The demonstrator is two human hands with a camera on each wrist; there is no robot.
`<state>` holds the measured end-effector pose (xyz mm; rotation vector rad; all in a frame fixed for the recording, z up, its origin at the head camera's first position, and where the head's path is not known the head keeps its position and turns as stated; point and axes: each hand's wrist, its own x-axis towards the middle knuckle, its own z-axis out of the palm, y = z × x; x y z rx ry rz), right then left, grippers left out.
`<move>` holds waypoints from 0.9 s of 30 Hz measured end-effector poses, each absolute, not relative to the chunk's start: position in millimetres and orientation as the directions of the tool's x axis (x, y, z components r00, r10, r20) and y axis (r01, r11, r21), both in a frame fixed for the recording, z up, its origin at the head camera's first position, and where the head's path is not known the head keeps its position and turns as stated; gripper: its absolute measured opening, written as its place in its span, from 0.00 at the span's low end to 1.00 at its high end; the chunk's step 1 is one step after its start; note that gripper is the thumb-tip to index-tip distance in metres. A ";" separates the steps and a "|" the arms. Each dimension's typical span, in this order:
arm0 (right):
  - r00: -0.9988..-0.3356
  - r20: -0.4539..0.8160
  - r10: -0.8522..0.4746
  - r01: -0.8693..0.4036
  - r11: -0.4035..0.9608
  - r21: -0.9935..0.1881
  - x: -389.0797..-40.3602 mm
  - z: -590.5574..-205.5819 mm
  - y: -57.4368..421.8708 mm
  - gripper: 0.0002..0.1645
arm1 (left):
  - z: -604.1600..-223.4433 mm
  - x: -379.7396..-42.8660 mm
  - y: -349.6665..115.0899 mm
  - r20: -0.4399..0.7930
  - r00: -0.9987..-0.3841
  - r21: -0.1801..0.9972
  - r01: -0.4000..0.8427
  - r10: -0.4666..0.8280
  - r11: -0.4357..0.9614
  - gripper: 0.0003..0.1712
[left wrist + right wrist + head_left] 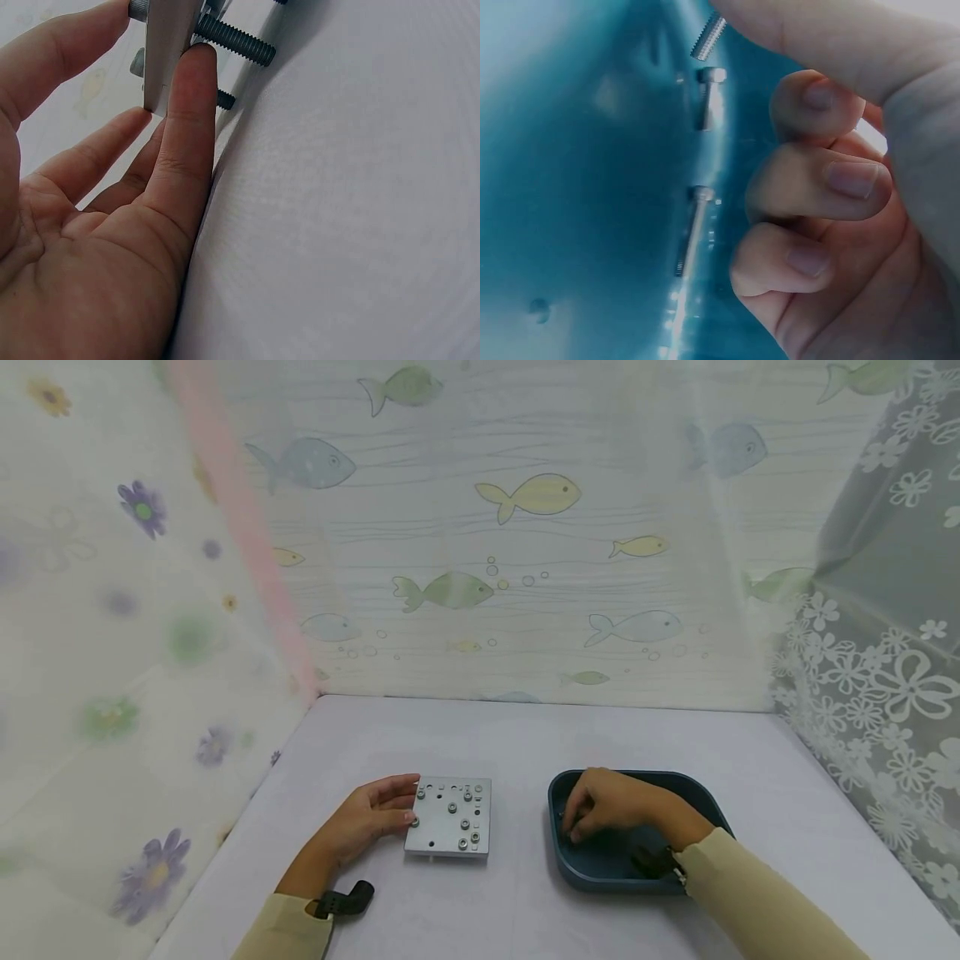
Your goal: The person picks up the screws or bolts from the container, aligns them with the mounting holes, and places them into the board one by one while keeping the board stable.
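Observation:
My left hand grips the left edge of a square metal plate, thumb at a screw head on top and other fingers at its side and underneath. Several socket head screws stand in the plate's holes. In the left wrist view, threaded screw shanks poke out of its underside. Inside a dark blue tray, my right hand has its fingers curled. A screw sticks out from behind the thumb, its head end hidden. Two more screws, one shorter and one longer, lie in the tray nearby.
The plate and tray stand apart on a white-covered table. Fish-patterned curtain hangs behind the table, with flowered fabric on both sides. Each wrist wears a small black camera, the left one close above the cloth.

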<state>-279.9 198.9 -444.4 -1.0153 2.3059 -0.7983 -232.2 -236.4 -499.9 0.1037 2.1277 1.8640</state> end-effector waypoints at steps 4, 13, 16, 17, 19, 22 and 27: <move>-0.619 -0.161 -0.769 -0.486 0.536 -0.690 -280.5 -441.8 201.1 0.06 | -499.9 -232.4 -236.3 -0.178 -0.948 0.979 -0.143 0.263 0.146 0.44; -0.656 -0.067 -0.752 -0.497 0.498 -0.710 -275.5 -427.1 205.3 0.06 | -502.5 -233.4 -237.3 -0.179 -0.950 0.978 -0.142 0.257 0.155 0.44; -0.669 -0.028 -0.743 -0.511 0.486 -0.709 -273.3 -422.3 205.5 0.05 | -503.2 -233.9 -237.4 -0.179 -0.949 0.978 -0.143 0.258 0.152 0.44; -0.674 -0.014 -0.739 -0.514 0.483 -0.709 -272.6 -421.1 205.3 0.05 | -503.3 -234.0 -237.3 -0.180 -0.949 0.978 -0.144 0.258 0.151 0.44; -0.689 0.007 -0.725 -0.512 0.480 -0.713 -271.3 -420.0 205.0 0.05 | -503.3 -234.1 -237.3 -0.180 -0.949 0.978 -0.144 0.260 0.151 0.44; -0.710 0.037 -0.703 -0.509 0.476 -0.717 -269.4 -418.6 203.5 0.06 | -503.5 -234.1 -237.4 -0.178 -0.948 0.978 -0.142 0.263 0.150 0.44; -0.742 0.074 -0.667 -0.488 0.460 -0.742 -264.1 -412.1 195.3 0.07 | -503.0 -233.9 -238.0 -0.184 -0.950 0.976 -0.146 0.254 0.162 0.43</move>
